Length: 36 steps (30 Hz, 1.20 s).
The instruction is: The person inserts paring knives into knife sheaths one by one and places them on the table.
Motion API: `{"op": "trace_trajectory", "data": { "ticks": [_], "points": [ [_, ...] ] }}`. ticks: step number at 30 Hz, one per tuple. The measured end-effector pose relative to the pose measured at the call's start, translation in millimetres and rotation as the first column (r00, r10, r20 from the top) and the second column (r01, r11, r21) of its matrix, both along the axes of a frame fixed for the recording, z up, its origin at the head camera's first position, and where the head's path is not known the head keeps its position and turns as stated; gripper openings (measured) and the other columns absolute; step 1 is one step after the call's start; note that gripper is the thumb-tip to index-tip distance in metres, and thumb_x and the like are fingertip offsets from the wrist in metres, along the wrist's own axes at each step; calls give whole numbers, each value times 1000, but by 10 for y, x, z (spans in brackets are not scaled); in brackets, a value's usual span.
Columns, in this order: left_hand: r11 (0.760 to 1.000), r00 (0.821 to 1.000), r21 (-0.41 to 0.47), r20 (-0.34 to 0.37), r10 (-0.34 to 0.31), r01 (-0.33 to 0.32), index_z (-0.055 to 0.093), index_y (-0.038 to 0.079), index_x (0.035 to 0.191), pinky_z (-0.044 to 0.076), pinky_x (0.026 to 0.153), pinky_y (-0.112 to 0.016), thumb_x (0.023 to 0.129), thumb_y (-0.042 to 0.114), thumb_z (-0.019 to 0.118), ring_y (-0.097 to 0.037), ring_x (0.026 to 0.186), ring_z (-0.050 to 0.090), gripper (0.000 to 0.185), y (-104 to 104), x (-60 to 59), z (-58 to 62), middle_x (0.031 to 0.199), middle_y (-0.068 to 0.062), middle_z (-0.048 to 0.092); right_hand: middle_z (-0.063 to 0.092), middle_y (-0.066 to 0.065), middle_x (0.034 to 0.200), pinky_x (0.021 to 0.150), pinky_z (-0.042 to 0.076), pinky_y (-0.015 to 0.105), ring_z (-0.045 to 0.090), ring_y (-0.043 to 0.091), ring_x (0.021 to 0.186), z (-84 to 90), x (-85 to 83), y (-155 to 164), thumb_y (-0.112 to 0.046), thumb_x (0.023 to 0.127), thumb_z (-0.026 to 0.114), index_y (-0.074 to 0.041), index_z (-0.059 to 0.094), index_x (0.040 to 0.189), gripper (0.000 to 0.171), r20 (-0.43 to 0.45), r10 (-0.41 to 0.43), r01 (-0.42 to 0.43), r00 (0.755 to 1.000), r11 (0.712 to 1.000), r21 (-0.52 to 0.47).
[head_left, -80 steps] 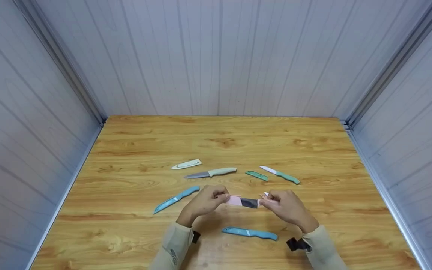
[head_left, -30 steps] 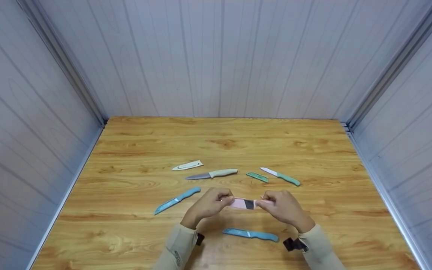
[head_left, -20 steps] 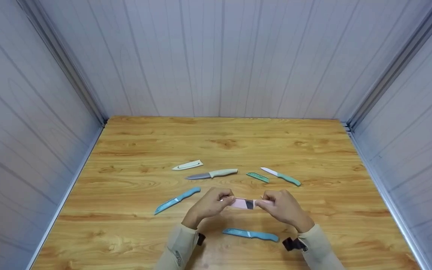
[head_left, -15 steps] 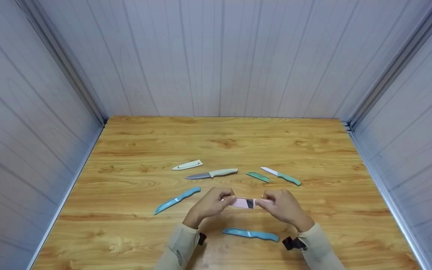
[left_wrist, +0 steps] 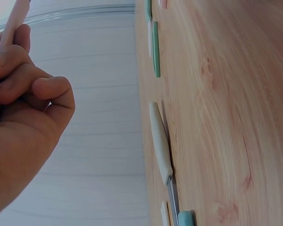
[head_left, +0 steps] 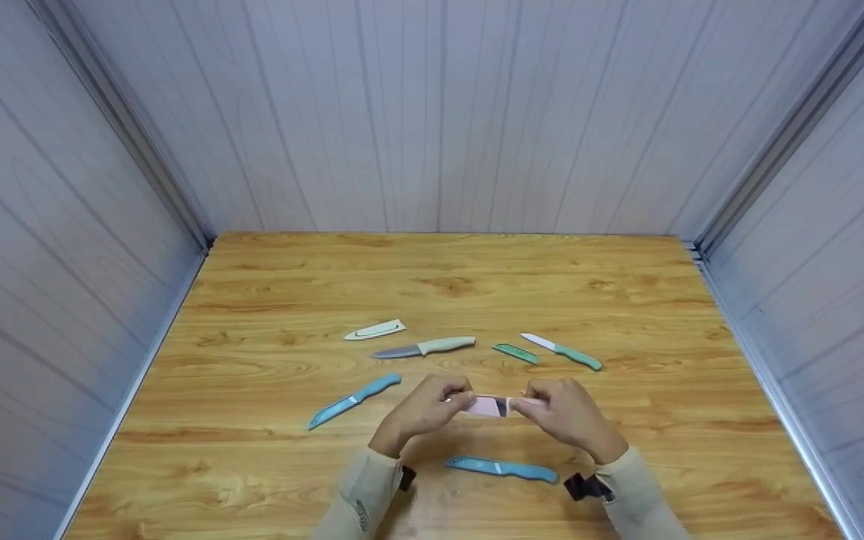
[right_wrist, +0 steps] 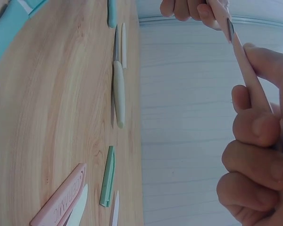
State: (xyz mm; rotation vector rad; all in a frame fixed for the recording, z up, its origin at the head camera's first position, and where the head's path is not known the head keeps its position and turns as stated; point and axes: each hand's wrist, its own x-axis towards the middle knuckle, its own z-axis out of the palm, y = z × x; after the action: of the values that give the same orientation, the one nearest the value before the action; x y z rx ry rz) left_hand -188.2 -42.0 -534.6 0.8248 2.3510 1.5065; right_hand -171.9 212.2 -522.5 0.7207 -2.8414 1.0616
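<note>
The pink knife (head_left: 493,406) is gripped by both hands (head_left: 423,410) (head_left: 568,415); its dark blade has been pushed almost fully into the sheath.

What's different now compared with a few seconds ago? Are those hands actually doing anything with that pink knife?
The left hand and right hand have drawn closer together, and the dark blade of the pink knife has slid further into the pink sheath; only a sliver of blade shows now. Both hands keep their grip. The blue knives, the cream knife and the green knife lie unmoved on the table.
</note>
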Motion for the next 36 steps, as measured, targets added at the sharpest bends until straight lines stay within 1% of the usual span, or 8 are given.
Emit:
{"op": "trace_trajectory", "data": {
  "ticks": [5,14,22,27,28,34,35,36],
  "points": [
    [1000,1000,2,2,-1,1,63,12,81,41,66,-26,97,17,54,-12,71,47,20,28,0,0,75,7,53,46,-17,53,43,33,21,33,-1,43,-1,-3,-7,-44,88,63,-25,59,67,29,-13,8,-8,1000,1000,-9],
    [999,1000,-34,29,4,-3,66,13,85,41,67,-26,98,19,52,-9,71,48,19,58,14,-2,76,8,55,37,-16,52,43,25,20,27,-1,44,-6,-8,-32,-47,88,62,-23,53,65,34,1,17,-17,1000,1000,-6],
    [999,999,-36,41,12,-10,66,14,86,44,71,-27,98,19,53,-9,75,51,18,78,10,-13,80,8,59,40,-17,52,43,27,20,30,-1,44,10,-9,-46,-47,88,62,-23,56,66,33,3,10,-10,1000,1000,1],
    [999,999,-34,35,9,-8,66,14,85,43,69,-27,98,21,52,-8,74,50,20,81,15,-9,80,8,58,40,-16,52,44,28,20,30,-1,45,9,-8,-40,-48,88,62,-24,55,66,33,11,7,-7,1000,1000,-7],
    [1000,999,-31,35,5,-4,66,12,86,44,70,-27,98,20,52,-9,74,50,20,81,39,48,80,6,59,40,-16,52,44,28,20,30,-1,45,2,-8,-35,-48,88,62,-24,55,66,34,14,10,-10,1000,1000,-11],
    [1000,999,-26,36,-6,7,65,11,85,42,68,-25,98,17,52,-8,71,48,19,102,54,11,77,6,57,33,-16,51,44,25,20,25,-1,45,-56,-2,12,-47,89,61,-23,49,64,37,13,25,-24,1000,1000,-18],
    [1000,999,-24,39,-6,7,65,13,84,41,66,-25,98,19,53,-7,70,47,19,102,36,-57,76,8,55,32,-16,51,45,25,20,24,-1,45,-64,-1,18,-47,89,61,-23,49,64,37,12,28,-28,1000,999,-15],
    [1000,999,-28,44,-5,6,65,14,84,40,65,-24,98,19,53,-7,69,46,19,98,39,-65,75,8,54,31,-16,51,45,25,20,24,-1,45,-70,-2,24,-47,89,60,-23,49,64,36,14,32,-32,999,999,-10]
  ]
}}
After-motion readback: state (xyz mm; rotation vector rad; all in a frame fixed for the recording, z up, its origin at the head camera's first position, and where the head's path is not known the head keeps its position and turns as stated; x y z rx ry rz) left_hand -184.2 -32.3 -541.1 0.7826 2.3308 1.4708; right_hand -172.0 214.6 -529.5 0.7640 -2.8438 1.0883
